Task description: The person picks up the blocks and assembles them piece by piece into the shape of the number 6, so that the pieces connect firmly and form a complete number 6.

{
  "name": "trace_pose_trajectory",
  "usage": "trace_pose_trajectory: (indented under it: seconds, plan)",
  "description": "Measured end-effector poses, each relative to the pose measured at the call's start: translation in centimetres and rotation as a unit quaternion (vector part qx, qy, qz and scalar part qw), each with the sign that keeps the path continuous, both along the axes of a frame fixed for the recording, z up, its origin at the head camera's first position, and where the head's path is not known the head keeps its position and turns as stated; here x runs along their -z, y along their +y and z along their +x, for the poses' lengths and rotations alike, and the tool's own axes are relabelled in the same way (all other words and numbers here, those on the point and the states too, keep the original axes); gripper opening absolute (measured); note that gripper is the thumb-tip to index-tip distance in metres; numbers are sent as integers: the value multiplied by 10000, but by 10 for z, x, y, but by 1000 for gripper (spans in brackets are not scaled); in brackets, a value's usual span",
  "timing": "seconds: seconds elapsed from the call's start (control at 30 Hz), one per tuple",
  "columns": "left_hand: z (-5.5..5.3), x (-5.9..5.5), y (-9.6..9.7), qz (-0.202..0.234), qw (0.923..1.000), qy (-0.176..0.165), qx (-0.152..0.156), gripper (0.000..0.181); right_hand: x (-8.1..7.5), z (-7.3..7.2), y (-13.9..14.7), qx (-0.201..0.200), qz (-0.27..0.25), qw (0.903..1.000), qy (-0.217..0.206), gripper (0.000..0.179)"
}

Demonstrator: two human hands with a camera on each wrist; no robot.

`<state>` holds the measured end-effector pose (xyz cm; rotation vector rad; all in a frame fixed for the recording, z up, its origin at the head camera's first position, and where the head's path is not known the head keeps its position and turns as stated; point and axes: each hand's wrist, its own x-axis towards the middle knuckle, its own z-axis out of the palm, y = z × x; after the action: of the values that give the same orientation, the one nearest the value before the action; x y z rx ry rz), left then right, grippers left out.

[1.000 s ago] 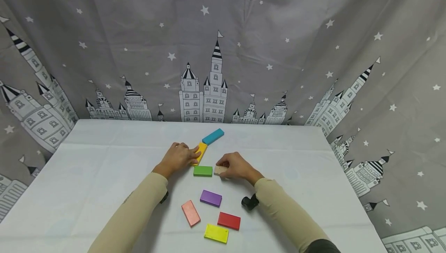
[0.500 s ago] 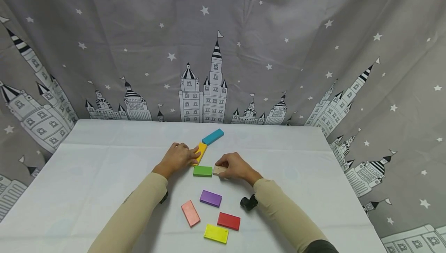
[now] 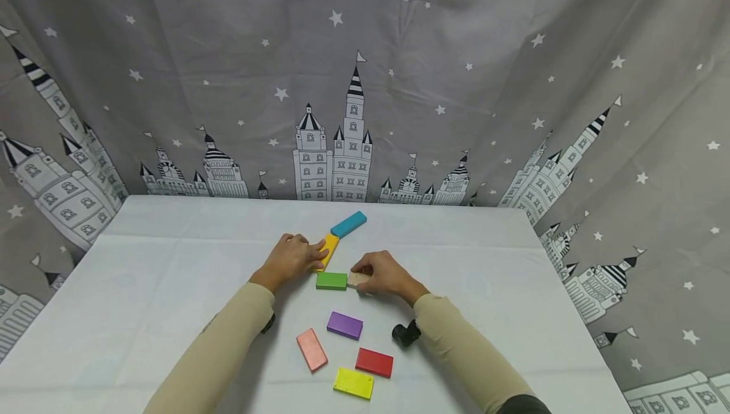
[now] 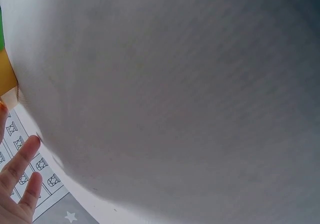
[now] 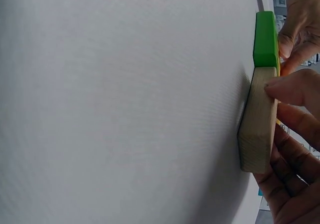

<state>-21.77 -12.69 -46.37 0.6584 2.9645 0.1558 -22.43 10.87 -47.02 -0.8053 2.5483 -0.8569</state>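
Right hand [image 3: 388, 274] pinches a pale tan, box-shaped wooden block [image 3: 356, 279]

The wooden block has no paint on it. It is long and flat, with straight sides and neat corners. Close up, in the right wrist view, you can see thin lines in the wood. The right hand's thumb and fingers pinch it from both sides. It is down on the smooth white cloth [image 3: 485, 243], and one short end touches the end of a shiny green, box-shaped block [image 3: 331, 281].

Left hand [image 3: 292, 260] is up by a golden yellow, box-shaped block [image 3: 329, 251]. Its fingertips press on that block, and in the left wrist view two other fingers stick out straight and spread apart. The golden block leans in a slant, with one end by the green block and the other by a long blue block [image 3: 349, 224].

Nearer to the person are four more flat blocks, all apart from the row: purple [image 3: 345, 325], pink [image 3: 312, 350], red [image 3: 374, 362] and bright lemon yellow [image 3: 353, 383]. At the back hangs a grey curtain [image 3: 433, 71] with white stars and castles.
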Motion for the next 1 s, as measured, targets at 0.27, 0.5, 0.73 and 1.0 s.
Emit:
trace_pose_trajectory:
  seconds: [0.27, 0.5, 0.73, 1.0]
  plan:
    - [-1, 1, 2, 56, 10000, -43, 23, 44, -14, 8, 15, -116, 12, 9996, 269, 41]
    - [-2, -1, 3, 6, 9999, -95, -34, 45, -26, 25, 36, -322, -108, 9989, 332, 39]
    - [-2, -1, 2, -53, 9999, -87, -60, 45, -33, 51, 41, -993, 44, 9950, -66, 37]
    - [-7, 3, -3, -35, 10000, 1, 34, 44, -31, 72, 32, -1996, 616, 9774, -327, 37]
